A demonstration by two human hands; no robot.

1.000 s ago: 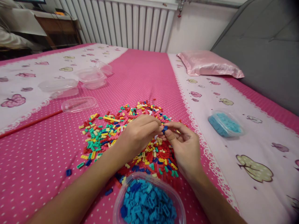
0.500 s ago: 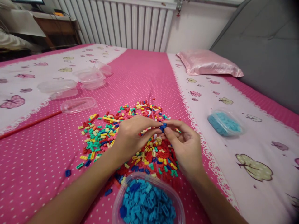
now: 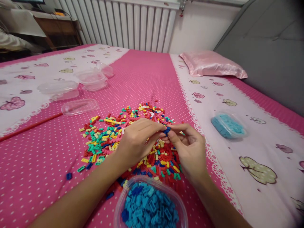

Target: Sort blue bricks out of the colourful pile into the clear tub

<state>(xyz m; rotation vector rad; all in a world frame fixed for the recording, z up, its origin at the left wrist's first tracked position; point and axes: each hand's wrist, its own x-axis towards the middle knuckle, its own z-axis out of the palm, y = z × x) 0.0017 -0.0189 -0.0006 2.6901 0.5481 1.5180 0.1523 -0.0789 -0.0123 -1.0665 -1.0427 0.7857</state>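
Dark blue toy bricks (image 3: pixel 167 130) are pinched between the fingertips of both my hands, above a loose pile. My left hand (image 3: pixel 139 139) grips them from the left and my right hand (image 3: pixel 190 145) from the right, thumb in front. Fingers partly cover the bricks, so how they are joined is hard to see. Under and around my hands spreads a pile of small bricks (image 3: pixel 98 142) in red, yellow, green, pink and blue. Close to me, between my forearms, stands a clear plastic tub (image 3: pixel 118 202) full of light blue bricks (image 3: pixel 149 205), with a few dark blue ones among them.
Another clear tub of light blue bricks (image 3: pixel 229 125) lies to the right. Clear containers (image 3: pixel 91 79) and a lid (image 3: pixel 80 106) lie at the left, beside a red stick (image 3: pixel 35 126). A pink pillow (image 3: pixel 211 63) rests at the bed's far right. One dark blue brick (image 3: pixel 69 176) sits apart.
Both hands have shifted very slightly right and down with the blue bricks. My left hand's fingers have curled closer over them. Everything else stays in place.
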